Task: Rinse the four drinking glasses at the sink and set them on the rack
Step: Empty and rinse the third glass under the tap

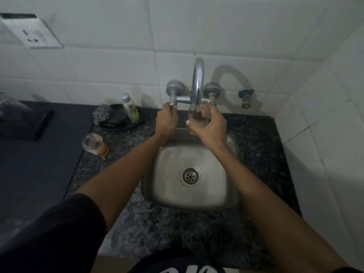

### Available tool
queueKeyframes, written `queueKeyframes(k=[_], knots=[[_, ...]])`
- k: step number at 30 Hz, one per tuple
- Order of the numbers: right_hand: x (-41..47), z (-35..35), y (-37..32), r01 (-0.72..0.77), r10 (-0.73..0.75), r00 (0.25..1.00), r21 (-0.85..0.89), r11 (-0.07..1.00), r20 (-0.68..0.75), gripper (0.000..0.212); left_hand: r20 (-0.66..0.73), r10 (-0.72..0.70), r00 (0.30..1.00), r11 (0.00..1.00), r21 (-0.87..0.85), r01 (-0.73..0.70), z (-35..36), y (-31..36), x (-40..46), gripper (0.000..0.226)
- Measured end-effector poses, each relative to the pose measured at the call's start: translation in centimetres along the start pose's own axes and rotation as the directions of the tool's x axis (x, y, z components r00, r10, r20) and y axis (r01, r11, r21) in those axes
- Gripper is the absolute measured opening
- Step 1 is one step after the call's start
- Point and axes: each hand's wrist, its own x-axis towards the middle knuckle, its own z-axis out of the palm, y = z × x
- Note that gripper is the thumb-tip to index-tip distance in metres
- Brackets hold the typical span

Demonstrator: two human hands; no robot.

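Note:
My right hand (pixel 211 127) grips a clear drinking glass (pixel 198 115) and holds it right under the spout of the curved chrome tap (pixel 197 79), above the back of the steel sink (pixel 171 196). My left hand (pixel 167 119) is closed around the tap's left handle (pixel 172 104). A second glass (pixel 94 144), with an orange residue at its bottom, stands on the speckled counter to the left of the sink. I cannot tell whether water is running.
A dark dish (pixel 118 123) behind the second glass holds a scrubber and a small bottle (pixel 130 107). A dark mat (pixel 39 170) covers the counter at left. A small wall tap (pixel 246 98) sticks out at right. Tiled walls close in behind and at right.

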Motion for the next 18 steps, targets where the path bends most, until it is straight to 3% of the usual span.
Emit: queueKeyframes(k=[7,18], knots=[[0.5,0.3,-1.3,-0.012,0.012,1.000,0.019,1.000,0.020,0.068,0.071,-0.154,0.986,0.937,-0.305,0.169,0.1,-0.5,0.4,0.029],[-0.5,-0.1,-1.5,-0.015,0.015,0.999,0.014,1.000,0.035,0.059,0.126,-0.195,0.973,0.872,-0.432,0.231,-0.1,-0.3,-0.1,0.028]])
